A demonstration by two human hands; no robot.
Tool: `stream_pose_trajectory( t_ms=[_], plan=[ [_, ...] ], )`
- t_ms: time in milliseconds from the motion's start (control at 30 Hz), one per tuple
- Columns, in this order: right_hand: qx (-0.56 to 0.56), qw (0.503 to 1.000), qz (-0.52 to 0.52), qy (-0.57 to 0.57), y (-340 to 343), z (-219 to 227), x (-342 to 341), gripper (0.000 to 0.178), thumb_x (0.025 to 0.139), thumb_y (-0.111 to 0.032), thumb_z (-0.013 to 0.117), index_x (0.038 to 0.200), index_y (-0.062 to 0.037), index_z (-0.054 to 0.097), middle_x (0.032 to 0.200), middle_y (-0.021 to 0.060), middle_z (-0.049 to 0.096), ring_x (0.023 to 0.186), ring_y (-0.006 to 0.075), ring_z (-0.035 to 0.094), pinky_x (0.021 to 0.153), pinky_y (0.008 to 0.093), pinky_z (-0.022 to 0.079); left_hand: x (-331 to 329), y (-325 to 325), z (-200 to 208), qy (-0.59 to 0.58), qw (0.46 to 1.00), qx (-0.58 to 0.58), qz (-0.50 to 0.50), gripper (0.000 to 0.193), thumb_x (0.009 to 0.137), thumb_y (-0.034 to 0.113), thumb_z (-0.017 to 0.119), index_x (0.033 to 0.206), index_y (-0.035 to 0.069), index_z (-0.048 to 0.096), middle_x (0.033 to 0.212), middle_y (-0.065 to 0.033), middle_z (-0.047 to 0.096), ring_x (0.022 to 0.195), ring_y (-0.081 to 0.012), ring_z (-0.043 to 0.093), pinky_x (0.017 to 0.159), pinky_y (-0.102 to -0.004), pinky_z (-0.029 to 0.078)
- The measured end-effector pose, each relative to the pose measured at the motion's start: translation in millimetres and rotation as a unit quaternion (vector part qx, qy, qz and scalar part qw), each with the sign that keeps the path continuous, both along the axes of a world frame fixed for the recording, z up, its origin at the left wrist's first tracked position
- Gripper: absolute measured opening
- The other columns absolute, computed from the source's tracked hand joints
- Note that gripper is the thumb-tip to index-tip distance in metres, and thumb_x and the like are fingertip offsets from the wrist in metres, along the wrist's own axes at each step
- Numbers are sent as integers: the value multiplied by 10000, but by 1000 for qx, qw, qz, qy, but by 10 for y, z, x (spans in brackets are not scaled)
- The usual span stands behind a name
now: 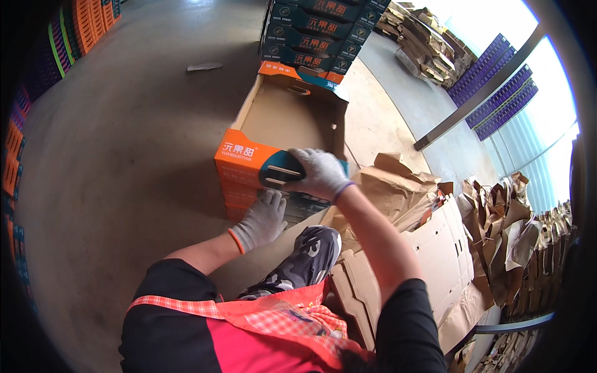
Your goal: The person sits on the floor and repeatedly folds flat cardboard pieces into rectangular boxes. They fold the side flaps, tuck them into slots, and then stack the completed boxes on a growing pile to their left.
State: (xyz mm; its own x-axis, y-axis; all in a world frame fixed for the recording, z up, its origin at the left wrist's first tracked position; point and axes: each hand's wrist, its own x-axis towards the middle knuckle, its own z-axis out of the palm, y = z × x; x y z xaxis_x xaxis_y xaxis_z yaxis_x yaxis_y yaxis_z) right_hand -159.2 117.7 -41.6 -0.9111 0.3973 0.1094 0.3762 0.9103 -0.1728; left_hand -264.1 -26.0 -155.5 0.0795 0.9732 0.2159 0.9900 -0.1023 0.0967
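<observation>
An open-topped cardboard box (289, 118), orange and dark teal outside and plain brown within, tops a short stack in front of me. My right hand (317, 174), in a grey-white glove, grips the near end wall of this top box, fingers over the rim and thumb beside the handle slot. Lower down, my left hand (262, 221), gloved with an orange cuff, has its bent fingers against the near end of the stack, just under the slot. Its fingertips are partly hidden there. Inside the top box only the bare brown bottom shows.
Behind the box rises a tall stack of dark teal boxes (317, 37). At my right lie flat cardboard blanks (441, 242) and crumpled brown paper (392, 186). A metal post (479, 90), purple crates (504, 102) and piled cardboard (429, 46) stand farther right. Orange crates (93, 25) line the far left.
</observation>
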Motion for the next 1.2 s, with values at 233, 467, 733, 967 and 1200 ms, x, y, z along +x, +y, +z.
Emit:
stream_pose_trajectory(
  t_ms=[233, 467, 733, 967, 1200],
  plan=[
    [13, 976, -35, 216, -196, -538, 440, 769, 726, -368, 744, 1355, -32, 455, 1367, 180, 489, 1266, 365, 451, 1076, 457, 331, 534, -503, 288, -323, 875, -4, -361, 205, 850, 285, 625, 910, 90, 637, 858, -101, 654, 681, -294, 634, 610, -392, 512],
    [-15, 871, -431, 234, -1490, -1132, 3237, 480, 784, -191, 735, 1224, -63, 595, 1272, 163, 577, 1189, 335, 537, 1029, 420, 416, 1407, 248, 96, -427, 831, 12, -358, 325, 869, 343, 654, 937, 25, 644, 886, -190, 645, 830, -331, 635, 735, -390, 492],
    [-114, 424, -880, 183, -2409, -1594, 5934, 808, 797, -506, 675, 1299, 89, 461, 1304, 296, 527, 1225, 401, 505, 1025, 424, 403, 3231, 1755, -450, -405, 861, -307, 0, 990, 828, 681, 533, 1452, -50, 291, 1396, -296, 435, 1294, -415, 432, 1080, -411, 331],
    [-87, 458, -873, 143, -2792, -1148, 5915, 567, 820, -510, 668, 923, 48, 661, 892, 212, 699, 886, 368, 661, 756, 422, 515, 2879, 1647, 172, -488, 802, -331, -96, 461, 909, 454, 603, 1007, 13, 694, 980, -110, 702, 857, -242, 655, 800, -354, 503],
    [-334, 398, -655, 548, -3032, -937, 5580, 261, 847, -145, 654, 1065, -2, 663, 953, 79, 689, 833, 173, 653, 763, 322, 537, 2644, 1524, 32, -553, 638, -522, -120, 323, 833, 186, 702, 1099, 7, 663, 1007, -110, 698, 885, -184, 668, 835, -316, 534]
  ],
)
